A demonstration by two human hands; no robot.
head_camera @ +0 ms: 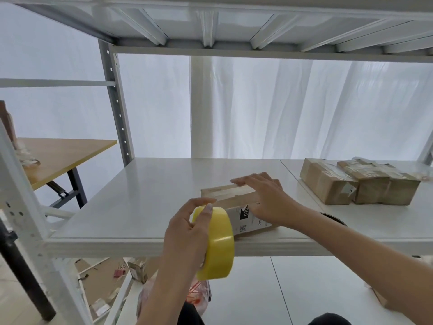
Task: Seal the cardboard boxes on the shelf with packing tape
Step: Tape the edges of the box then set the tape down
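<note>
Near the front edge of the white shelf (140,202) lies a small cardboard box (225,195), its top flaps closed. The right hand (264,198) rests flat on the top of this box, fingers straight and together, pressing the flaps down. A white label (248,219) on the box's near side shows a black patch with "60" – any digits before it are hidden – then "A05" and a small QR code; the finer print is too small to read. Just in front of the box and to its left, the left hand (185,233) grips a yellow tape roll (220,242), fingers curled over its rim and the roll held on edge, overlapping the box's near corner. Well to the right of the box, two taped boxes (328,181) sit side by side on the same shelf, touching. Far to the box's left, beyond the shelf post, stands a wooden surface (65,156).
</note>
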